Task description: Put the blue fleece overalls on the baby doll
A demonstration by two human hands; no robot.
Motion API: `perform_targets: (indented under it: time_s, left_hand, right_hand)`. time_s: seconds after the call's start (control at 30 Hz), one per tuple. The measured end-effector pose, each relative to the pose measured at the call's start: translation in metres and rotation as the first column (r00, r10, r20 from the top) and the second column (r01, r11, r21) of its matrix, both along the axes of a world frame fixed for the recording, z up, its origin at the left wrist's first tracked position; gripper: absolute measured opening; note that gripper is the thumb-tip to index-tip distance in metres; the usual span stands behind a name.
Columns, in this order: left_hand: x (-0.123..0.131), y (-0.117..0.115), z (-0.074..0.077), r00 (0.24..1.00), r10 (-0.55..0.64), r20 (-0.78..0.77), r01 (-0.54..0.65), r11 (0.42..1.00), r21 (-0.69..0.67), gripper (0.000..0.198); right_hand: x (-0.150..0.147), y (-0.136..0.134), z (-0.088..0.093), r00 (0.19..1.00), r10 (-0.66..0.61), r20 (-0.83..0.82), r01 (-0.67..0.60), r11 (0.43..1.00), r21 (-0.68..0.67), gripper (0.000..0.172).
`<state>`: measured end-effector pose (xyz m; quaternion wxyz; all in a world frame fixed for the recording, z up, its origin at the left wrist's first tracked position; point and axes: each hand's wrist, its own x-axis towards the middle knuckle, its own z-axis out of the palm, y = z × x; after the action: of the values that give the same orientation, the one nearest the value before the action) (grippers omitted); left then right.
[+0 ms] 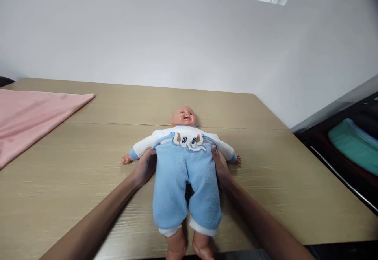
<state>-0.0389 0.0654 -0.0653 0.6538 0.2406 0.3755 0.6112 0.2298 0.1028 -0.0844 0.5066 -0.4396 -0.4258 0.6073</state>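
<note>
A baby doll [184, 117] lies face up on the wooden table, its head toward the wall and its legs at the near edge. It wears light blue fleecy overalls [171, 177] with an elephant face on the bib, over a white top [146, 143] with blue cuffs. My left hand [147, 166] grips the overalls at the waist on the left side, fingers partly hidden behind the cloth. On the right side my right hand [221, 168] holds the overalls the same way, thumb on the front. The doll's arms stretch out to both sides.
A pink cloth [38, 114] lies flat at the table's left. The table [118, 106] meets a white wall [141, 39] at the back. Beyond the right edge stands a dark rack [333, 161] with a green folded item [354, 145].
</note>
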Motion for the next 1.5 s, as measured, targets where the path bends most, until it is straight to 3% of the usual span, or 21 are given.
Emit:
perform_targets:
  time_s: [0.1,0.23,0.37,0.5,0.63,0.73,0.8,0.87,0.93,1.0,1.07,1.1,1.17,1.23,1.27,1.37,1.5]
  left_hand:
    - [-0.003,0.004,-0.001,0.999,-0.032,0.001,0.032,0.999,0.004,0.021]
    - [-0.016,0.005,-0.007,0.999,-0.039,-0.007,0.039,0.999,0.031,0.018]
    - [-0.03,0.003,-0.013,0.993,0.015,-0.121,0.005,0.987,0.163,0.023]
    - [-0.036,0.009,-0.011,0.94,0.123,-0.318,-0.043,0.968,0.246,0.032]
    - [-0.034,0.016,-0.009,0.88,0.197,-0.431,-0.087,0.961,0.261,0.04]
    - [-0.032,0.016,-0.012,0.805,0.294,-0.515,-0.157,0.943,0.293,0.041]
    - [-0.032,0.015,-0.015,0.766,0.366,-0.529,-0.211,0.92,0.331,0.038]
    - [-0.029,0.016,-0.018,0.743,0.41,-0.529,-0.243,0.901,0.359,0.036]
    - [-0.023,0.02,-0.019,0.697,0.455,-0.554,-0.284,0.885,0.37,0.036]
    - [-0.014,0.027,-0.019,0.625,0.517,-0.585,-0.351,0.856,0.38,0.035]
    - [-0.004,0.035,-0.019,0.576,0.565,-0.59,-0.413,0.825,0.386,0.034]
    - [0.0,0.039,-0.019,0.565,0.582,-0.585,-0.433,0.813,0.39,0.033]
    - [0.005,0.046,-0.019,0.558,0.598,-0.575,-0.449,0.8,0.397,0.033]
    - [0.006,0.05,-0.019,0.554,0.607,-0.57,-0.453,0.794,0.405,0.033]
    - [0.006,0.051,-0.019,0.556,0.61,-0.565,-0.455,0.792,0.407,0.034]
    - [0.004,0.05,-0.02,0.571,0.63,-0.527,-0.478,0.776,0.41,0.035]
    - [0.004,0.047,-0.021,0.591,0.645,-0.484,-0.508,0.764,0.399,0.035]
  right_hand:
    - [0.005,0.013,0.001,0.993,0.036,0.108,-0.04,0.998,0.04,0.073]
    - [0.015,0.028,0.013,0.936,0.212,0.279,-0.249,0.963,0.103,0.057]
    - [0.011,0.034,0.025,0.948,0.278,0.158,-0.295,0.95,0.099,0.045]
    - [-0.004,0.038,0.025,0.974,0.223,0.036,-0.225,0.97,0.093,0.044]
    - [-0.011,0.044,0.017,0.941,0.144,0.306,-0.212,0.956,0.201,0.041]
    - [-0.011,0.041,0.016,0.879,-0.124,0.461,-0.045,0.94,0.338,0.038]
    - [-0.013,0.033,0.025,0.771,-0.358,0.527,0.066,0.868,0.492,0.029]
    - [-0.02,0.027,0.042,0.657,-0.506,0.558,0.034,0.76,0.649,0.021]
    - [-0.036,0.027,0.065,0.649,-0.498,0.576,-0.119,0.681,0.723,0.014]
    - [-0.061,0.037,0.087,0.679,-0.387,0.625,-0.318,0.612,0.724,0.012]
    - [-0.092,0.056,0.105,0.651,-0.254,0.715,-0.513,0.547,0.661,0.011]
    - [-0.109,0.069,0.112,0.597,-0.19,0.779,-0.611,0.521,0.596,0.012]
    - [-0.143,0.095,0.123,0.43,-0.096,0.898,-0.781,0.46,0.423,0.018]
    - [-0.174,0.119,0.13,0.23,-0.049,0.972,-0.903,0.362,0.232,0.024]
    - [-0.188,0.13,0.131,0.131,-0.01,0.991,-0.94,0.317,0.127,0.027]
    - [-0.223,0.154,0.126,-0.06,0.102,0.993,-0.979,0.187,-0.078,0.034]
    - [-0.255,0.176,0.111,-0.181,0.178,0.967,-0.98,0.049,-0.192,0.043]
